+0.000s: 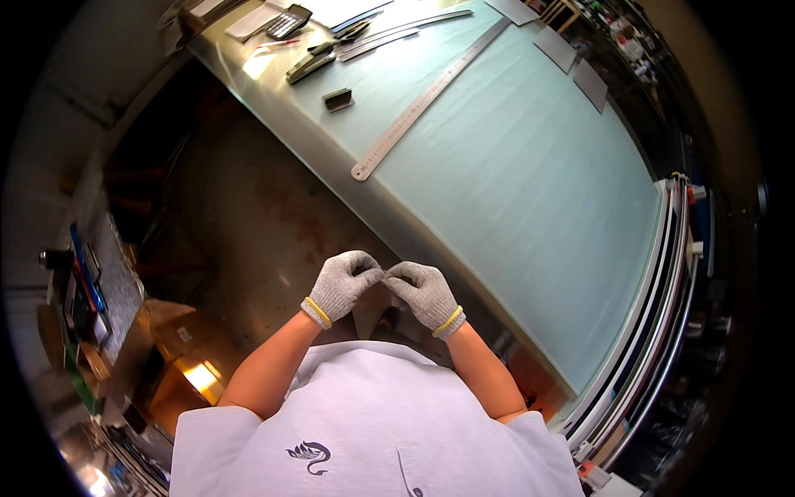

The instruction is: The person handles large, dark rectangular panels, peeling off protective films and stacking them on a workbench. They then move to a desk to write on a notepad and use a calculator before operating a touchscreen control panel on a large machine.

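My left hand and my right hand meet in front of my chest, just off the near edge of the work table. Both wear grey knitted gloves with yellow cuffs. The fingers of each are closed in a pinch, and the fingertips come together. Whatever lies between them, if anything, is too small or hidden to make out. Beyond the hands, a long steel ruler lies slantwise on the pale green tabletop. Left of it sits a small dark block-like piece.
A calculator, a dark stapler-like tool and thin metal strips lie at the table's far left. Grey sheets rest along its far right edge. Metal rails border the right end. A cardboard box stands at left.
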Tool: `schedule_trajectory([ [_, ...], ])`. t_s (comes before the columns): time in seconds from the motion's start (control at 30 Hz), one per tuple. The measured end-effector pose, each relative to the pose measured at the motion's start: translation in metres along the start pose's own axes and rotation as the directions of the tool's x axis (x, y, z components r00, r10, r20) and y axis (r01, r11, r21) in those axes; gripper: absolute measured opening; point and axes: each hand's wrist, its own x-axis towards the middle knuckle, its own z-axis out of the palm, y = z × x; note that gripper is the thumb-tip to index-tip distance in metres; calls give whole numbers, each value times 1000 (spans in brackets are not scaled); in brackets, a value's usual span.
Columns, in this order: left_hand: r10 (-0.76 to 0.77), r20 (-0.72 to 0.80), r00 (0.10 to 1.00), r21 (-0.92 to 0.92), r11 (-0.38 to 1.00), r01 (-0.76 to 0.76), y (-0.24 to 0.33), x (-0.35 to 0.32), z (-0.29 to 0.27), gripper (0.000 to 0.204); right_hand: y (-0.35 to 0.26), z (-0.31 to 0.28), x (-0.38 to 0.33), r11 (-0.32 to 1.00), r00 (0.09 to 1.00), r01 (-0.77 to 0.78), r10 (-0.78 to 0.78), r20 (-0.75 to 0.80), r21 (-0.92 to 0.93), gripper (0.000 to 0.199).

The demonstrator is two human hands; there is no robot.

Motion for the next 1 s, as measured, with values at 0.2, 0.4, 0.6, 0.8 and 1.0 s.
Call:
schedule_trajectory([
  [0.2, 280, -144, 949, 325, 919, -222, -22, 155, -60, 16, -14, -25, 10, 967, 917, -85, 171, -362, 242, 18],
  [0.4, 628, -223, 745, 918, 393, -57, -53, 344, -148, 45, -24, -14, 28, 950, 838, 3, 168, -519, 312, 19],
  [0.6, 464, -114, 879, 864, 482, -143, -70, 374, -140, 20, -44, -3, 33, 922, 798, 54, 191, -571, 384, 19],
  [0.8, -60, 626, 778, -321, 889, 326, 12, 194, -28, 22, -54, 4, 26, 914, 749, 57, 226, -623, 401, 18],
  [1.0, 276, 808, 521, -14, 893, -450, 11, 168, -23, 29, -48, 15, 29, 977, 713, 97, 64, -699, 188, 21],
])
